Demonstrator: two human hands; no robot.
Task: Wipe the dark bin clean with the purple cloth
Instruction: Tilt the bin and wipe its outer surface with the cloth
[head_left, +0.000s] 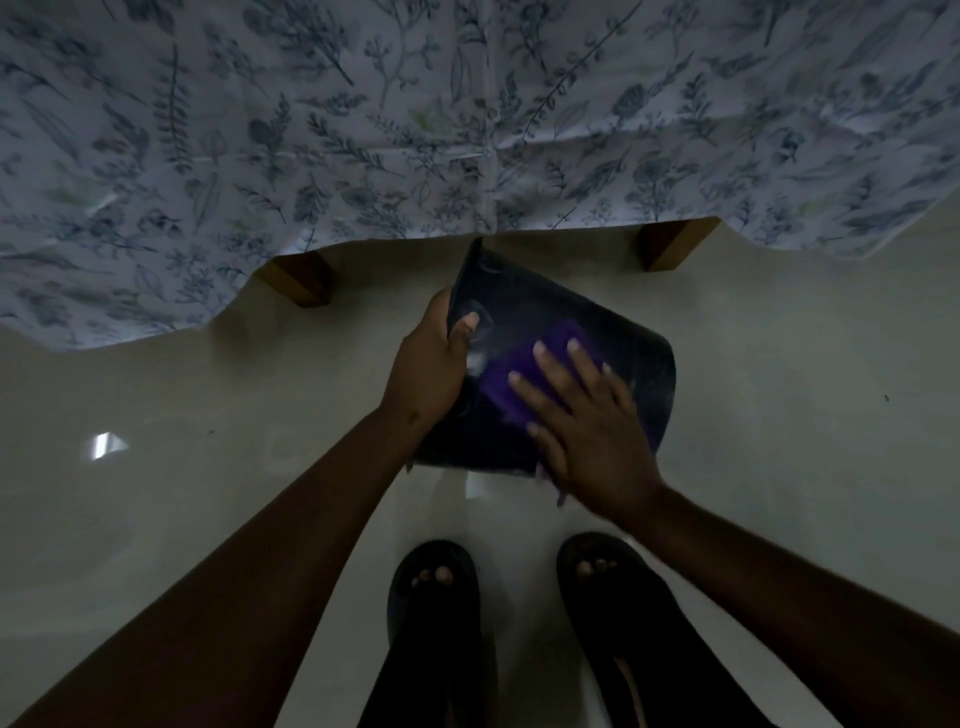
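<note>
Left hand (431, 358) was clamped on the edge of the dark bin (566, 317), thumb over the rim, holding it tilted up above the pale floor (779, 395). Right hand (587, 415) lay flat with fingers spread, pressing the purple cloth (514, 379) against the bin's surface. Bin sat right in front of the slippered feet (434, 587), near the floral bedsheet (363, 130) hanging past a wooden leg (667, 244).

Both bare arms stretched forward and down, left hand (431, 364) curled in a grip, thumb on top, right hand (587, 415) flat, fingers spread
</note>
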